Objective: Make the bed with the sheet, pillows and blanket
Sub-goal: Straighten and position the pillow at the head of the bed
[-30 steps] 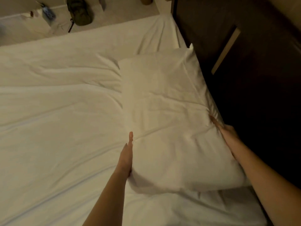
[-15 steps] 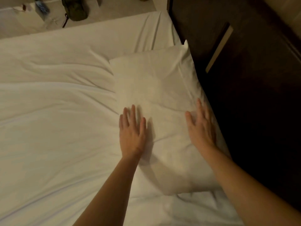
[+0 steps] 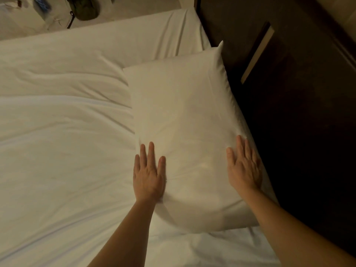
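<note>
A white pillow [image 3: 183, 120] lies flat on the bed along the dark wooden headboard [image 3: 289, 116]. My left hand [image 3: 149, 174] rests palm down on the pillow's left near edge, fingers apart. Palm down on the right near edge, close to the headboard, lies my right hand [image 3: 243, 166]. Neither hand holds anything. A white sheet [image 3: 57, 151] with soft creases covers the bed to the left of the pillow. No blanket or second pillow is in view.
Beyond the far side of the bed is pale floor with a dark green bag [image 3: 84, 8] and some small blurred items [image 3: 42, 6]. The headboard has a pale slanted strip [image 3: 257, 54] set into it.
One second ago my hands were at the pillow's two side edges. They have since come onto its top and now press flat, spread a little wider apart than half a second ago.
</note>
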{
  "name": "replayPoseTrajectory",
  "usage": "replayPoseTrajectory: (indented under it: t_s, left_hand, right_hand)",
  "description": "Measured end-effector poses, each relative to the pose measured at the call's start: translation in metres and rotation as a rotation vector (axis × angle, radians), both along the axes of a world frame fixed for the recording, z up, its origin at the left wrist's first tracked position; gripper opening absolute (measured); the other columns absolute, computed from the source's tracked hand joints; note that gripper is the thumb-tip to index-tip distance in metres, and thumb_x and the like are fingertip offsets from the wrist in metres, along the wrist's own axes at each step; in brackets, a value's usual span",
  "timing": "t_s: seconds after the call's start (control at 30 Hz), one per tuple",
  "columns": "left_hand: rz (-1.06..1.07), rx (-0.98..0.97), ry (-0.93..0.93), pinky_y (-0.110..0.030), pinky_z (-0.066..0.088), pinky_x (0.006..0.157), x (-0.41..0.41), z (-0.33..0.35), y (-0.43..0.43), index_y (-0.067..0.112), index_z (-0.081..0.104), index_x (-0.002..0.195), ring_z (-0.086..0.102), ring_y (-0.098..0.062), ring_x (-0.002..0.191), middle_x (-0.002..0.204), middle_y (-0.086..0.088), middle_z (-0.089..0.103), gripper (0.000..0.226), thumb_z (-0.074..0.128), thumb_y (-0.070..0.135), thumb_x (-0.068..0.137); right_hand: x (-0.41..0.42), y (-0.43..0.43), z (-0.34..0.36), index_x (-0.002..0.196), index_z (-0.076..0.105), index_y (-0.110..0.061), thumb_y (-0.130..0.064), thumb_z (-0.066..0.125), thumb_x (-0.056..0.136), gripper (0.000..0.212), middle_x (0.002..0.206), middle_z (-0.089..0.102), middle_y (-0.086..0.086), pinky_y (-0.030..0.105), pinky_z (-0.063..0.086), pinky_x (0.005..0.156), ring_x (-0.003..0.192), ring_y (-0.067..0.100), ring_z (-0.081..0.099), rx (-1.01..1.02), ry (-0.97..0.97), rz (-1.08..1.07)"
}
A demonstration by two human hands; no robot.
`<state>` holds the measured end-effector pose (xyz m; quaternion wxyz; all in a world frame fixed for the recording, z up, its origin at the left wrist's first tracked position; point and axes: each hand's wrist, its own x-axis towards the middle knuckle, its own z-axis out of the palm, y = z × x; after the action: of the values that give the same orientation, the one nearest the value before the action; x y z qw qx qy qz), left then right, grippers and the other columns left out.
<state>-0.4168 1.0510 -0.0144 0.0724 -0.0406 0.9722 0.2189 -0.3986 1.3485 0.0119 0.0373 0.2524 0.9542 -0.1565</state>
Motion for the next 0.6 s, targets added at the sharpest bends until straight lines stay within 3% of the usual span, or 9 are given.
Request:
replayPoseTrajectory:
  t_s: [0.17, 0.27, 0.37, 0.5, 0.6]
  left_hand:
    - [0.019, 0.062, 0.005, -0.042, 0.012, 0.130, 0.002, 0.016, 0.000, 0.042, -0.001, 0.165, -0.002, -0.011, 0.161, 0.175, 0.008, 0.001, 0.064, 0.012, 0.065, 0.107]
    - [-0.008, 0.016, 0.044, -0.044, 0.011, 0.130, -0.006, 0.023, 0.002, 0.034, 0.000, 0.167, -0.008, -0.010, 0.160, 0.175, 0.004, 0.005, 0.065, 0.008, 0.061, 0.108]
    - [-0.052, -0.073, 0.111, -0.044, 0.011, 0.130, -0.033, 0.033, 0.004, 0.031, -0.002, 0.167, -0.008, -0.015, 0.161, 0.175, 0.001, 0.008, 0.064, 0.006, 0.057, 0.109]
    - [-0.128, -0.080, 0.208, -0.044, 0.008, 0.130, -0.089, 0.047, 0.017, 0.031, 0.004, 0.167, -0.004, -0.018, 0.161, 0.174, 0.002, 0.012, 0.060, 0.018, 0.051, 0.112]
    - [-0.154, -0.070, 0.209, -0.046, 0.007, 0.130, -0.138, 0.049, 0.030, 0.036, 0.000, 0.166, -0.005, -0.020, 0.161, 0.175, 0.002, 0.009, 0.061, 0.013, 0.056, 0.111]
  right_hand:
    - [0.022, 0.027, -0.009, 0.163, 0.012, -0.030, -0.064, -0.010, 0.098, 0.076, 0.167, 0.026, 0.004, 0.056, 0.027, 0.119, 0.150, 0.032, 0.028, -0.009, -0.145, -0.068]
    - [0.009, 0.024, 0.015, 0.163, 0.019, -0.024, -0.064, 0.003, 0.100, 0.076, 0.167, 0.024, 0.011, 0.054, 0.023, 0.121, 0.150, 0.038, 0.024, -0.024, -0.117, -0.128]
    - [-0.020, 0.013, 0.038, 0.162, 0.023, -0.020, -0.055, 0.020, 0.105, 0.067, 0.166, 0.025, 0.017, 0.052, 0.023, 0.120, 0.147, 0.042, 0.027, 0.039, 0.024, -0.051]
    - [-0.079, -0.008, 0.047, 0.163, 0.017, -0.025, -0.050, 0.030, 0.106, 0.064, 0.168, 0.018, 0.013, 0.047, 0.018, 0.124, 0.152, 0.037, 0.020, 0.003, 0.106, 0.103]
    - [-0.127, -0.028, 0.050, 0.163, 0.014, -0.030, -0.051, 0.030, 0.106, 0.063, 0.170, 0.015, 0.008, 0.046, 0.014, 0.126, 0.155, 0.031, 0.014, -0.008, 0.126, 0.235]
